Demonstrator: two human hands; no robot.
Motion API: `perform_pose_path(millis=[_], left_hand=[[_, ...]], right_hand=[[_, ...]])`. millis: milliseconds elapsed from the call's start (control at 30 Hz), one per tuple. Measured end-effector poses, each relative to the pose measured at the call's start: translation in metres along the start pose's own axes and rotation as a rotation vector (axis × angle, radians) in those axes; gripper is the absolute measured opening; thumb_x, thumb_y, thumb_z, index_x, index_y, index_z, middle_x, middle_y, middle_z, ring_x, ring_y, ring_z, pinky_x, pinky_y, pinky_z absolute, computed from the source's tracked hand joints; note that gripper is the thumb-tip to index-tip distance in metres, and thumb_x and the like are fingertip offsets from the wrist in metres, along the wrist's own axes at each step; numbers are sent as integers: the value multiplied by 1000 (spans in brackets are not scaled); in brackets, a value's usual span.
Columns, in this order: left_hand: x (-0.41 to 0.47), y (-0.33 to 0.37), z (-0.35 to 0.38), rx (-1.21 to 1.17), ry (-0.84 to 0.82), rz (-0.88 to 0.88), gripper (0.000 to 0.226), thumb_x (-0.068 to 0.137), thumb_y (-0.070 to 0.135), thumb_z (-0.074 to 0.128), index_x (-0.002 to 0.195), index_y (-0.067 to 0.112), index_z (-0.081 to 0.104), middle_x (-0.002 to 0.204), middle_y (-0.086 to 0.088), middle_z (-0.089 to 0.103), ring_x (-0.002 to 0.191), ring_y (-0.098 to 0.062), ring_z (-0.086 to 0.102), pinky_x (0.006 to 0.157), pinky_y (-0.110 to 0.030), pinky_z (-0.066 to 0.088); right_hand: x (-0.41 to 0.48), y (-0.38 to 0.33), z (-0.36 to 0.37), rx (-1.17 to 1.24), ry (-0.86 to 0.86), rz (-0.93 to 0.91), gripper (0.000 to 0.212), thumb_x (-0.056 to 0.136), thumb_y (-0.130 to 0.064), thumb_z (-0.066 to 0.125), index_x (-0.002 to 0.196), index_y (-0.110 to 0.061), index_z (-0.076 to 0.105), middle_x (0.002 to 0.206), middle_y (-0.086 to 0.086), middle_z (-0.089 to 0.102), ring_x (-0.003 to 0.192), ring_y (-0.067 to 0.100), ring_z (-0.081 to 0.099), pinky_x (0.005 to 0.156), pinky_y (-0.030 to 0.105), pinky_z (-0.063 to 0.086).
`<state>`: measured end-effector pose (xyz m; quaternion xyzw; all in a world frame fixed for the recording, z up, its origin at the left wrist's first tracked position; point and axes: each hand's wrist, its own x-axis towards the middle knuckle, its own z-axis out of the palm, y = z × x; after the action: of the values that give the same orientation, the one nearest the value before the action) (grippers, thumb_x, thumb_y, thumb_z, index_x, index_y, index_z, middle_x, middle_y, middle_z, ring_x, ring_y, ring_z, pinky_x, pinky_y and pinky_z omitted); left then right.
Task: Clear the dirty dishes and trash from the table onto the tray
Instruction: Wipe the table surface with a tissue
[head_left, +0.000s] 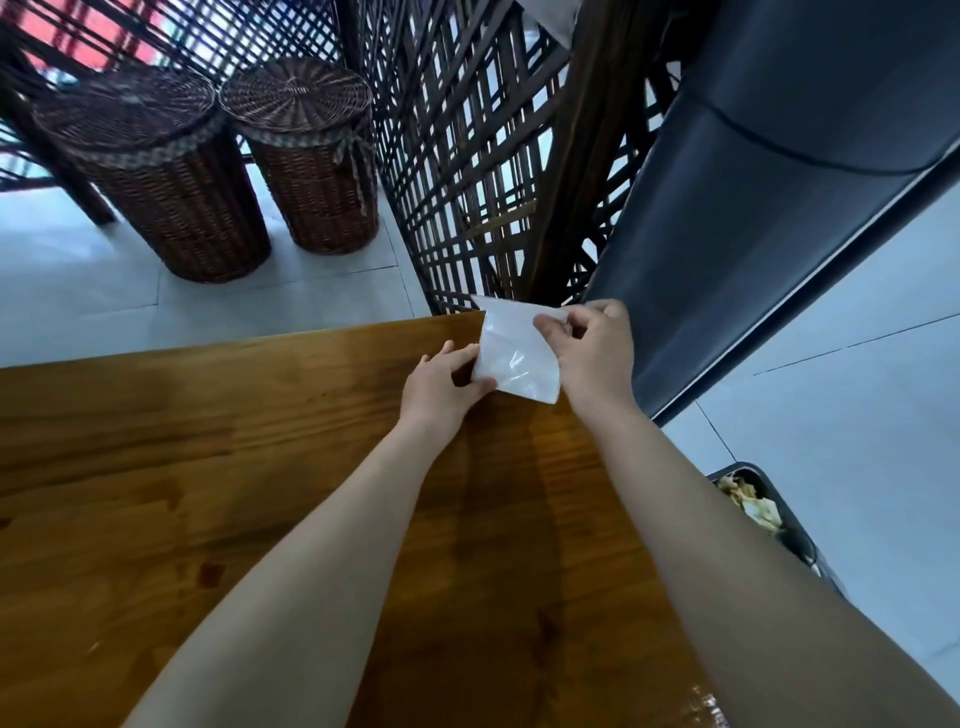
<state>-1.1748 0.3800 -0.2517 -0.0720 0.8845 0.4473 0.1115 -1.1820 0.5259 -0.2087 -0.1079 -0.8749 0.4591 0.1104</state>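
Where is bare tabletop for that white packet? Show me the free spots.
The wooden table is bare left of the left hand, out to its far edge, and between the forearms. Crowded only at the far right corner, where it and the right hand pinch the white packet.

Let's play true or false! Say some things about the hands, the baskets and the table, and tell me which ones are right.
1. The left hand and the right hand both hold the white packet. True.
2. The table is glass. False: it is wood.
3. Both baskets have lids on. True.
4. The baskets stand on the table. False: they stand on the floor.
5. The bin is empty. False: scraps lie in it.
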Motion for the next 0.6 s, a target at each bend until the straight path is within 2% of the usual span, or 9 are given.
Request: perform_pose_path(millis=[33, 100, 167, 233, 333, 400, 467, 600], left_hand=[[0, 0, 0, 11, 1, 0, 58, 90, 32, 64, 144, 29, 43, 157, 2, 28, 147, -27, 15, 117, -47, 14], [-1, 0, 0, 45, 2, 0, 59, 90, 32, 64, 144, 29, 41, 157, 2, 27, 147, -27, 16, 117, -47, 16], [-2, 0, 2, 76, 7, 11, 60, 90, 32, 64, 145, 28, 40, 157, 1, 27, 147, -28, 16, 117, -45, 16], [-3, 0, 2, 92, 11, 33, 60, 91, 32, 63, 146, 27, 39, 157, -1, 27, 147, -27, 16, 118, -42, 14], [-5, 3, 2, 105, 14, 47, 59, 92, 31, 62, 146, 25, 39, 156, -1, 29, 147, -24, 16, 118, -38, 12], [-5, 3, 2, 101, 12, 37, 60, 91, 32, 63, 146, 26, 39, 157, -1, 28, 147, -25, 16, 118, -39, 13], [-6, 3, 1, 98, 7, 28, 60, 91, 31, 63, 146, 26, 39, 157, -1, 28, 147, -24, 16, 118, -38, 12], [-8, 7, 0, 122, 4, 55, 59, 92, 28, 62, 146, 23, 38, 156, 0, 29, 147, -19, 16, 118, -34, 10]], right_hand=[[2, -2, -1, 15, 1, -12, 22, 89, -27, 67, 100, -8, 65, 112, -3, 41, 100, 11, 49, 79, 7, 39], [7, -7, -4, 61, 6, -20, 20, 88, -27, 68, 96, -9, 66, 113, -4, 45, 106, 18, 54, 93, 26, 46], [12, -12, -10, 128, -9, -3, 18, 88, -28, 68, 90, -10, 69, 106, 0, 59, 100, 23, 61, 91, 42, 51], [15, -20, -18, 204, -47, 10, 16, 89, -27, 67, 80, -15, 68, 92, 7, 69, 89, 26, 66, 82, 47, 55], [20, -29, -28, 260, -56, 6, 13, 90, -26, 67, 80, -18, 67, 92, 8, 70, 88, 24, 68, 78, 43, 58], [24, -33, -33, 304, -55, -3, 10, 90, -25, 67, 86, -16, 68, 94, 5, 71, 86, 16, 68, 69, 29, 58], [24, -37, -39, 352, -53, -10, 7, 90, -22, 66, 87, -16, 68, 90, 0, 71, 79, 7, 68, 61, 17, 53], [23, -48, -50, 448, -27, -41, 8, 91, -15, 65, 83, -15, 68, 81, -6, 69, 70, 0, 67, 59, 12, 50]])
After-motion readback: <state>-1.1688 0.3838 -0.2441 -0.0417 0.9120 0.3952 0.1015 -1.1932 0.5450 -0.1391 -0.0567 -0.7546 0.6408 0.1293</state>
